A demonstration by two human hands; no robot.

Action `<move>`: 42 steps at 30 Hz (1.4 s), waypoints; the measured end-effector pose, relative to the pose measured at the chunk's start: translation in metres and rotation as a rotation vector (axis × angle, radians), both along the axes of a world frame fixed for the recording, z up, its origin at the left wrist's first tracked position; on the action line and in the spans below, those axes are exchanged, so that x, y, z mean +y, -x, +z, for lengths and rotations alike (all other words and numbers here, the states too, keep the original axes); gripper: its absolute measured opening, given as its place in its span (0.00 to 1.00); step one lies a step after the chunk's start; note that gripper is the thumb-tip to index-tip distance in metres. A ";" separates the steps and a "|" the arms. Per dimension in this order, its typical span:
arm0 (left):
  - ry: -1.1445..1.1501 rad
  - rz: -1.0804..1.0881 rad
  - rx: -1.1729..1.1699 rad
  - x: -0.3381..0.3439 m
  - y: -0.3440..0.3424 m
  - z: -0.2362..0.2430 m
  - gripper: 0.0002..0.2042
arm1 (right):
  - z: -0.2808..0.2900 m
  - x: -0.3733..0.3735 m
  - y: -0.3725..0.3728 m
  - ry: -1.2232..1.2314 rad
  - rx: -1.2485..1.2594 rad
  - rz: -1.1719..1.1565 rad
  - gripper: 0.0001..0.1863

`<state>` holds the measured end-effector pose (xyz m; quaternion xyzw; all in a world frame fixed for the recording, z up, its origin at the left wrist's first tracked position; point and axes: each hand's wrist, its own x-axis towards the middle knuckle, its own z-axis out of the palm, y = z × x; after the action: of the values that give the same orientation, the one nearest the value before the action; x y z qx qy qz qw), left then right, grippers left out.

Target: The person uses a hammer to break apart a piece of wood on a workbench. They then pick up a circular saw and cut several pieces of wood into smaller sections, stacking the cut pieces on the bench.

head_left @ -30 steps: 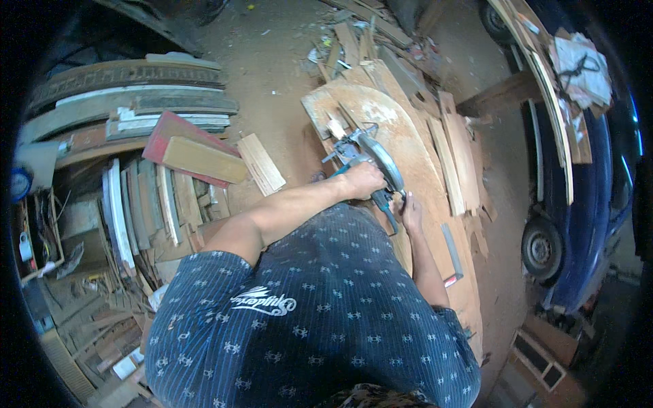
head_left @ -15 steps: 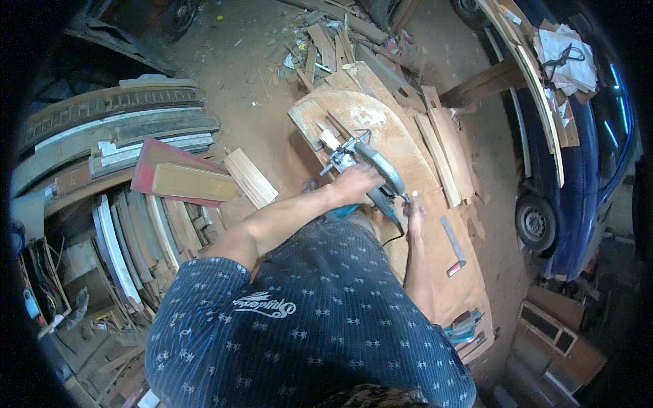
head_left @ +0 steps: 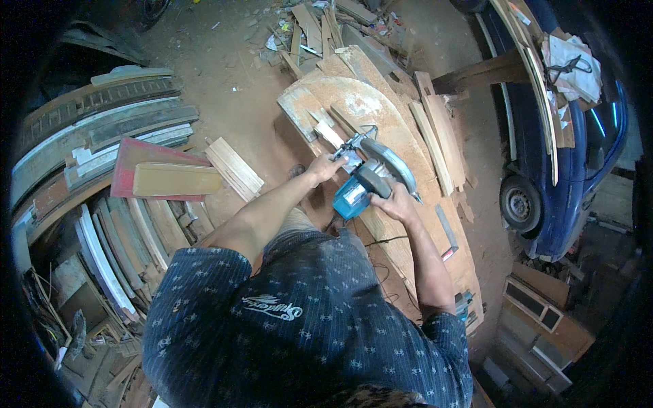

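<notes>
A teal circular saw point(head_left: 352, 197) with a grey curved blade guard lies over the left edge of a dusty wooden worktop point(head_left: 408, 234). My right hand point(head_left: 396, 204) is closed around its dark handle. My left hand point(head_left: 324, 168) grips the saw's metal base on the side away from me, fingers bent over it. A short pale wood piece point(head_left: 329, 134) lies just beyond the base, beside a narrow strip point(head_left: 346, 118). The blade is hidden by the guard. A black cord point(head_left: 389, 240) trails from the saw toward me.
A square point(head_left: 446, 228) and another teal power tool point(head_left: 463, 304) lie on the worktop's right side. Stacked boards point(head_left: 115, 136) and a red panel point(head_left: 126, 166) stand at left. Planks point(head_left: 442, 146) lean along the right, near a blue car point(head_left: 558, 204). Scrap wood point(head_left: 313, 30) litters the far floor.
My right hand has come from beside the saw onto its handle. My left hand has shifted from the handle to the base. The saw has turned, showing its teal motor housing.
</notes>
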<state>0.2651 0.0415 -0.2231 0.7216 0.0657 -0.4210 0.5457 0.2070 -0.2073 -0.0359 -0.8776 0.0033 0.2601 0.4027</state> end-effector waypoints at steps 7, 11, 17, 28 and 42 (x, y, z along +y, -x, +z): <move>0.262 0.174 0.042 -0.095 0.057 0.117 0.22 | 0.066 -0.076 0.109 0.043 -0.261 -0.082 0.28; 0.259 0.088 0.001 -0.165 0.115 0.124 0.22 | 0.099 -0.133 0.176 0.081 -0.052 -0.211 0.24; 0.187 0.007 0.057 -0.237 0.187 0.115 0.22 | 0.087 -0.205 0.254 0.078 -0.119 -0.207 0.25; 0.075 0.032 0.056 -0.253 0.229 0.071 0.22 | 0.049 -0.222 0.285 0.087 -0.151 -0.100 0.30; 0.005 0.197 0.032 -0.223 0.220 0.029 0.19 | -0.002 -0.196 0.253 -0.006 -0.161 -0.116 0.25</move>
<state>0.0456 -0.1818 -0.1941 0.7035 0.1442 -0.3770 0.5849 -0.0460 -0.4029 -0.0379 -0.8928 0.0210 0.1649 0.4187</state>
